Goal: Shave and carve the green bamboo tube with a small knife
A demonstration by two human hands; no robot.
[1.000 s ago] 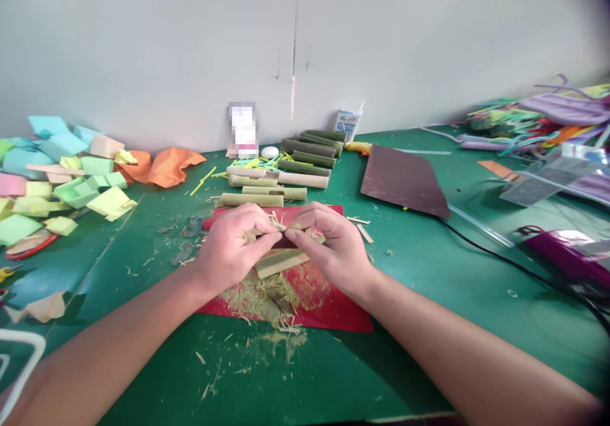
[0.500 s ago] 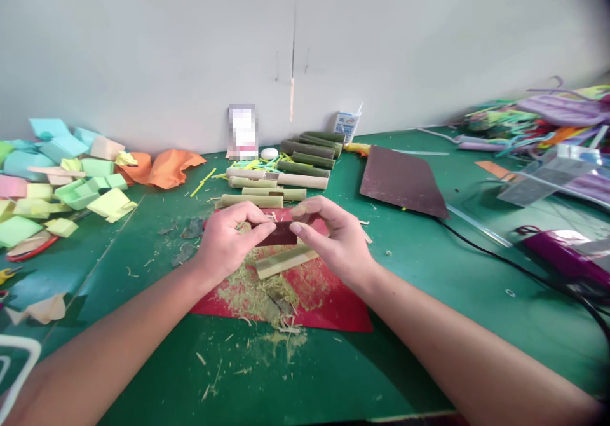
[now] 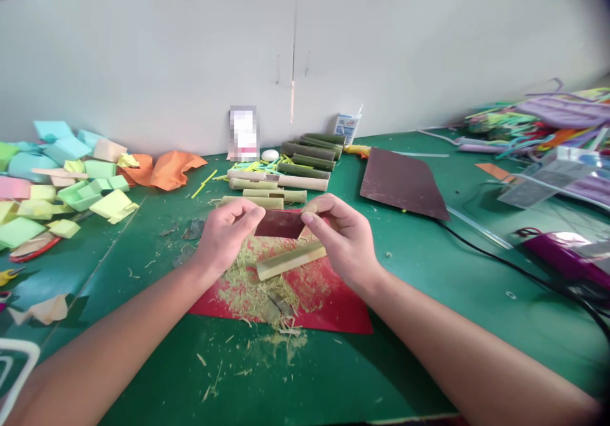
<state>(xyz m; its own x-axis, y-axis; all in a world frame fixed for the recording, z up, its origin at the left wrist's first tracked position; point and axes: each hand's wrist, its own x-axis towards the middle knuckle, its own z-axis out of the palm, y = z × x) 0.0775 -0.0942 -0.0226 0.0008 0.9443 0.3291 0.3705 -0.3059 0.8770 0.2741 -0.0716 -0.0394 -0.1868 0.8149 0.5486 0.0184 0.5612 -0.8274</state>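
Observation:
My left hand [image 3: 223,234] and my right hand [image 3: 340,235] pinch the two ends of a small dark red sheet of sandpaper [image 3: 279,224] and hold it stretched above a red mat [image 3: 333,305]. Both hands are closed on it. Under the sheet a split piece of green bamboo [image 3: 290,260] lies on the mat amid a heap of pale green shavings [image 3: 252,289].
Several bamboo tubes [image 3: 286,178] lie in rows behind the mat. A larger brown sandpaper sheet [image 3: 403,181] lies to the right, with a black cable [image 3: 500,257] and a purple tool [image 3: 562,251]. Folded coloured papers [image 3: 57,184] pile up at the left. A white wall [image 3: 190,57] closes the back.
The hands have drawn apart and risen slightly, unfolding the sandpaper piece from a tight pinch into a flat stretched sheet. The bamboo piece stayed on the mat.

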